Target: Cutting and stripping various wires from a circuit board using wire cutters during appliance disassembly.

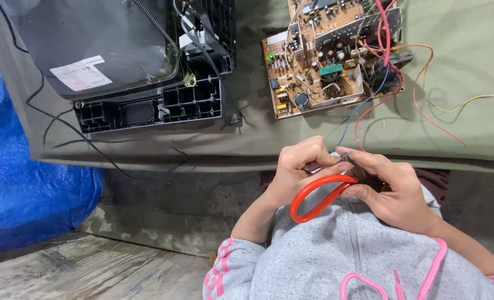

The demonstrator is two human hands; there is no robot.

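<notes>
- My left hand (299,169) is curled shut around the red-handled scissors (316,194), thumb and fingers pinched up near the blade end; the red loop hangs out below the palm at about 6 o'clock.
- My right hand (391,191) is closed too, fingertips nipping a thin blue wire (363,105) right where it meets the scissors. Both hands sit almost touching, just off the near edge of the bench (469,55).
- That wire looks light and floppy, probably slippery in its sleeve, so I'd say grip it close to the cut end, not mid-span. It runs up toward 12 o'clock to the circuit board (327,55), alongside red wires (388,39).
- The board looks fragile, lots of small parts standing up; I'd hold it by the edges only.
- At 10 o'clock is a dark TV tube (91,44) in its black plastic frame (152,108).
- Bench is covered in olive cloth, soft and a bit wrinkled. Blue tarp (19,183) at 9 o'clock, bare concrete floor (91,272) below.
</notes>
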